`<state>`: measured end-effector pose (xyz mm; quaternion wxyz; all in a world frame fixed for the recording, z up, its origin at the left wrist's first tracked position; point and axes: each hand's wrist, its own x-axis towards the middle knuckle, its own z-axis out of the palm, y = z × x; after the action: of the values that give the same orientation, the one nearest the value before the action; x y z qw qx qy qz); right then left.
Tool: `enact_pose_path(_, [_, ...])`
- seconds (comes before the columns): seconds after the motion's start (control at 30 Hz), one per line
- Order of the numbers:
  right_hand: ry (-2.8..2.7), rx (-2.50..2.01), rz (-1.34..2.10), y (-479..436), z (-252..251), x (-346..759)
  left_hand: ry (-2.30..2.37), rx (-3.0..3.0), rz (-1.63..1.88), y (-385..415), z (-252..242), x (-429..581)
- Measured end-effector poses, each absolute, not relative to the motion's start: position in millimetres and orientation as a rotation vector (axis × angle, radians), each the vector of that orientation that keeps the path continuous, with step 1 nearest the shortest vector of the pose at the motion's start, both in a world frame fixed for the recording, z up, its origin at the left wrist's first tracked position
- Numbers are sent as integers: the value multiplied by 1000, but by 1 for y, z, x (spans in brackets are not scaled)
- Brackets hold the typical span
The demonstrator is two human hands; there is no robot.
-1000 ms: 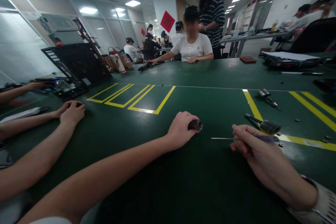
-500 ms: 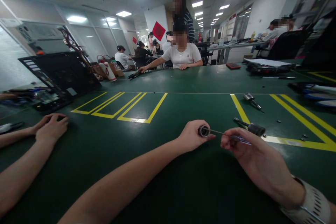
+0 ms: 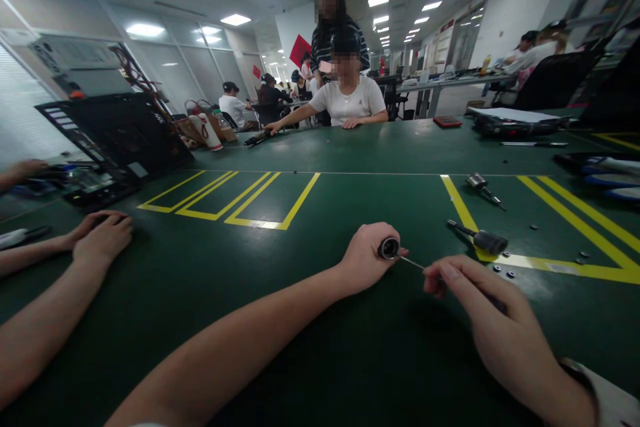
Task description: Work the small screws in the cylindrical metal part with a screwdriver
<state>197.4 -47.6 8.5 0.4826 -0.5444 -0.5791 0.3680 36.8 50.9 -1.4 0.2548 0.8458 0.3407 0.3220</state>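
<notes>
My left hand [image 3: 367,257] is closed around a dark cylindrical metal part [image 3: 389,248], its round hollow end with a bright rim facing me. My right hand [image 3: 490,307] pinches a tool with a thin metal shaft [image 3: 413,262]. The shaft's tip reaches the lower right edge of the cylinder, by my left fingertips; whether it touches is too small to tell. My palm and fingers hide the tool's handle. Beyond my right hand lies a dark cylindrical piece with a narrow shaft [image 3: 490,241], and a similar silver-ended piece [image 3: 477,181] rests farther back.
Several small dark rings [image 3: 511,274] lie near the yellow tape [image 3: 607,273] on the green table [image 3: 320,360]. Another person's hands [image 3: 103,235] rest at left. A black panel [image 3: 120,140] stands behind them. Across the table a seated person [image 3: 350,103] touches a dark object [image 3: 257,139].
My right hand has turned and shifted slightly down, hiding the tool's handle. The shaft now slopes more steeply, its tip lower on the cylinder's rim. Two small rings have come into view.
</notes>
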Motion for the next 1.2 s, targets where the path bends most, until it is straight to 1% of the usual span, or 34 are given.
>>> enact_pose_path(0.23, [-984, -1122, 1228, -38, 4, 195, 883, 2263, 904, 54, -7, 36])
enact_pose_path(0.37, [-839, -1053, 1337, -36, 7, 194, 856, 2253, 904, 55, -8, 35])
enact_pose_path(0.43, [-837, -1064, 1326, -37, 6, 194, 878, 2254, 896, 55, -8, 35])
enact_pose_path(0.5, [-906, -1130, 1247, -39, 2, 195, 924, 2268, 891, 54, -8, 36])
enact_pose_path(0.6, [-1145, -1268, 1081, -43, -3, 196, 995, 2354, 884, 52, -8, 36])
enact_pose_path(0.67, [-1272, -1314, 1038, -46, -5, 197, 1027, 2453, 860, 50, -8, 37])
enact_pose_path(0.73, [-1274, -1304, 1065, -46, -4, 196, 1038, 2536, 824, 48, -8, 37])
enact_pose_path(0.8, [-1162, -1248, 1139, -45, 0, 195, 1024, 2559, 806, 48, -8, 36])
enact_pose_path(1.0, [-744, -1071, 1407, -37, 7, 193, 948, 2351, 868, 54, -11, 36])
enact_pose_path(1.2, [-719, -1036, 1399, -39, 4, 194, 773, 2081, 871, 57, -12, 38])
